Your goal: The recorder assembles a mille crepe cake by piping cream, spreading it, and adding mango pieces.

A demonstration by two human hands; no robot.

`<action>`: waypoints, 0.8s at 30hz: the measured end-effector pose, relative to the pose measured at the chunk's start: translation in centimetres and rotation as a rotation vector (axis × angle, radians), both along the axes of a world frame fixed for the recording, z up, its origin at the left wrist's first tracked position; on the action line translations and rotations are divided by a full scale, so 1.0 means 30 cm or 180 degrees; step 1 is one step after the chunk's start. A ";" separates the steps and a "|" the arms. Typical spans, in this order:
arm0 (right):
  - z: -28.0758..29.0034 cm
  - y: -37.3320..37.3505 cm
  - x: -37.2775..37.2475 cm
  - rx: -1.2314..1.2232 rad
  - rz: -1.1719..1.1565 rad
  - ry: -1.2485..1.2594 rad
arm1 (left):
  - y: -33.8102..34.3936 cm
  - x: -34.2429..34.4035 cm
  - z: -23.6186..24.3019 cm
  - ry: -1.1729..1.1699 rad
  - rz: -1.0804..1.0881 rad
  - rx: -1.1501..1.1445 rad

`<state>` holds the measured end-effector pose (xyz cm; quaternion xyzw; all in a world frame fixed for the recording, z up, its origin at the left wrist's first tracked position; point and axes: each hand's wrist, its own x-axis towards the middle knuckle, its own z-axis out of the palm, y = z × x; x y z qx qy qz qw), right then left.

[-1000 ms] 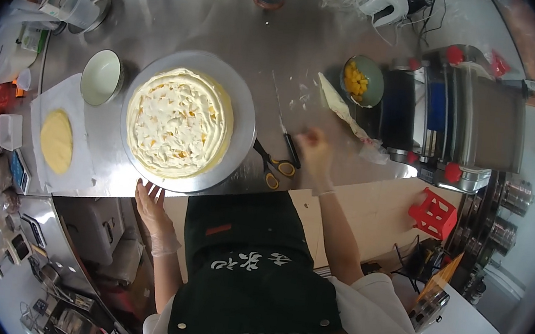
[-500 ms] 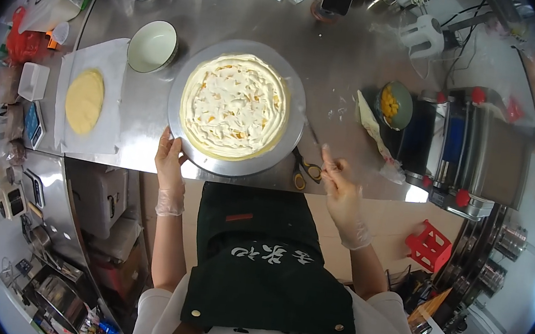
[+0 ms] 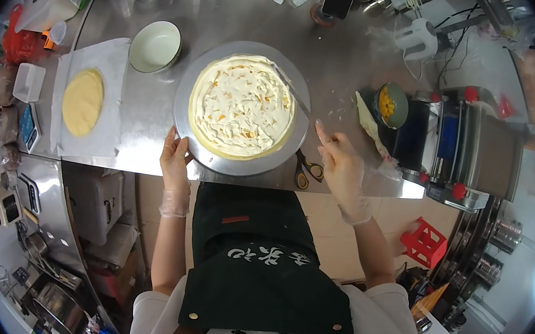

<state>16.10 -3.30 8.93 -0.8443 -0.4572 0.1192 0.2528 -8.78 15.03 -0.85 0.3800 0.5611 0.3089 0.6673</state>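
A round cake layer (image 3: 241, 108) topped with cream and orange fruit bits sits on a metal cake turntable (image 3: 183, 128). My left hand (image 3: 176, 156), in a clear plastic glove, grips the near-left rim of the turntable with thumb and fingers. In my gloved right hand (image 3: 340, 165), fingers closed around its handle, is an icing spatula (image 3: 297, 96). Its thin blade reaches over the turntable, and the tip lies on the cream at the cake's upper right edge. Most of the handle is hidden by my fingers.
Black-handled scissors (image 3: 307, 170) lie by the turntable. To the right are a piping bag (image 3: 370, 119) and a bowl of orange fruit (image 3: 398, 119). Left are a white bowl (image 3: 155, 47) and another cake layer (image 3: 83, 102) on paper. A hand mixer (image 3: 417, 39) stands far right.
My right hand has moved up and slightly right, bringing the spatula blade onto the cream. My left hand stays at the rim. The turntable appears slightly further right in view.
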 end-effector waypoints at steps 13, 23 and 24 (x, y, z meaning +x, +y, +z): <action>0.032 0.063 0.036 -0.0236 0.0727 -0.0086 | -0.018 -0.026 -0.016 -0.0066 -0.0100 -0.0020; 0.043 0.123 0.103 -0.0369 0.1203 -0.0001 | 0.029 -0.011 -0.007 0.0027 -0.0078 0.0088; 0.042 0.118 0.101 -0.0407 0.1551 -0.0084 | 0.033 -0.008 -0.007 0.0010 -0.0089 0.0099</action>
